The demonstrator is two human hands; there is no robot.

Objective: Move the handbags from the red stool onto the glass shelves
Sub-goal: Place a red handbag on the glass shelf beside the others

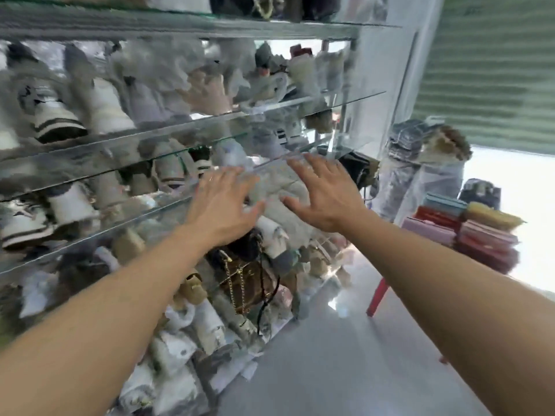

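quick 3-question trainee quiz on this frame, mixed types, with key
1. True or false: the left hand and the right hand each grip a chain strap.
2. The pale bag between the two hands is: A) hanging from a hook; B) lying on a glass shelf; C) inside a box.
3. Fill in: the stack of coloured bags to the right of the shelves sits on a ___ stool.

Key: 1 false, both hands are spread open; 2 B; 3 red.
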